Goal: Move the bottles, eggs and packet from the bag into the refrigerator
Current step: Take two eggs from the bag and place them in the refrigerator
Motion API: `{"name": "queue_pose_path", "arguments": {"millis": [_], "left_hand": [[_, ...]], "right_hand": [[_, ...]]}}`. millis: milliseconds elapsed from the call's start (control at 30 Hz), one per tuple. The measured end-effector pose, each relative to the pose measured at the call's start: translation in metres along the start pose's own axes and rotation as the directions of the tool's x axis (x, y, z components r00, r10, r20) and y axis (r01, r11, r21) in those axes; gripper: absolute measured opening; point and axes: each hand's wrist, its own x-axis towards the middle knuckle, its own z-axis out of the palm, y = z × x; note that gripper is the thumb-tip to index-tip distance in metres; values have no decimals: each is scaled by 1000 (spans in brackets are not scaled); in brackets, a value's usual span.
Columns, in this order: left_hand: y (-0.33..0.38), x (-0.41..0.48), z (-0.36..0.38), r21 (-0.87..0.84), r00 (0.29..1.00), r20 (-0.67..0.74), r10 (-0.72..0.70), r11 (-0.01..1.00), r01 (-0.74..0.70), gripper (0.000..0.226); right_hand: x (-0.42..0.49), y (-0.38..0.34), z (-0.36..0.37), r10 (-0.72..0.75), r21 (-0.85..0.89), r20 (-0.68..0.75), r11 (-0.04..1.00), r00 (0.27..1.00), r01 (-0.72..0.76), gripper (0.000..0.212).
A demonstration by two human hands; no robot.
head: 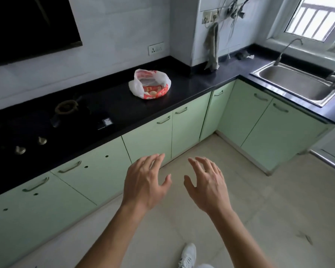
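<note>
Both hands are empty with fingers spread, left hand [146, 182] and right hand [206, 187] held out over the floor, well short of the counter. The thin plastic bag [150, 84] sits slumped open on the black countertop [191, 84], so grabbing it carelessly could probably crush the eggs or tip stuff out. It's white and red with a printed packet showing inside; I can't make out any bottles or eggs, and there's no refrigerator in view.

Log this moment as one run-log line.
stage: approach | left hand: open, empty | right hand: open, empty | bag: on countertop, untouched | refrigerator: not in view
</note>
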Motion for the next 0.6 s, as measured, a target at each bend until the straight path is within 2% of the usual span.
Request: {"name": "queue_pose_path", "arguments": {"millis": [267,600], "left_hand": [[44,96,23,7,1000,1,-17,1000,17,62],[38,175,50,3,999,20,-44,999,44,61]], "right_hand": [[90,62,-15,-3,2,14,1000,1000,3,57],[166,84,7,-31,31,60,999,998,29,56]]}}
